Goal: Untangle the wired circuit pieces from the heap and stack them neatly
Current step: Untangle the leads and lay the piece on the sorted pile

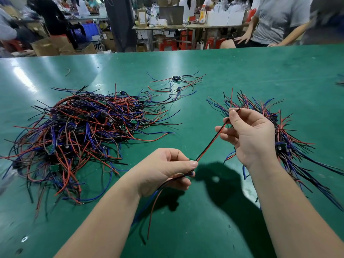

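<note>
The green surface (204,60) was glossy and scuffed, with pale light streaks toward its left. A tangled heap (80,135) lay on its left side, a neater stack (284,140) on its right, and a few loose pieces (176,82) farther back. Over the near middle, the left grip (167,170) pinched one wired piece (210,144), and the right grip (249,135) pinched the far end of its red-and-black wires, drawn taut. Behind stood cluttered tables (186,27), cardboard boxes (50,46), red stools (168,44) and a person in grey (275,21).
</note>
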